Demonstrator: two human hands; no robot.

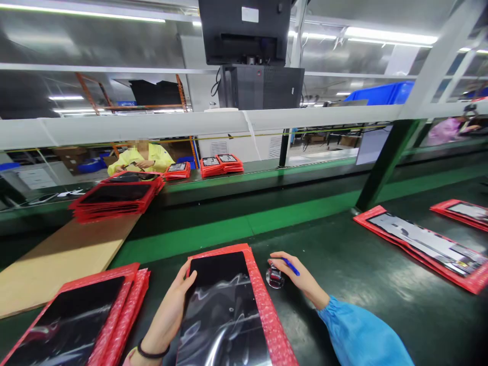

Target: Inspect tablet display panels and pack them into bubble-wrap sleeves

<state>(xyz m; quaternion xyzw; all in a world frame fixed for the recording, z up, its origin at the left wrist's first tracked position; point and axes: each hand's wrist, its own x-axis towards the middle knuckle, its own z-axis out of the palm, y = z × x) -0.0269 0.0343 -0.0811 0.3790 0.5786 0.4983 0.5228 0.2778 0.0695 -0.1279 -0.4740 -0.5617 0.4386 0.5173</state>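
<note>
Head view, looking down at a dark green bench. Left hand [171, 310] lies flat, fingers spread, on the left edge of a black panel [224, 310] that sits in a red bubble-wrap sleeve [267, 305] directly in front of the person. Right hand [299, 277] is curled over a small clear object, probably a tape roll [274, 277], just right of the sleeve's top corner; a blue pen [292, 266] is pinched between its fingers.

Judgement: the panel is being steadied while the right hand fetches the roll; the next move likely calls for bringing it over the sleeve without shifting the panel.

Room: another sleeved panel [68, 320] lies just beside on the left, a brown board [57, 259] beyond it. To the right, bare bench up to a long sleeved panel [427, 246]. A green belt [229, 229] runs across behind; a co-worker [141, 157] sits past it.
</note>
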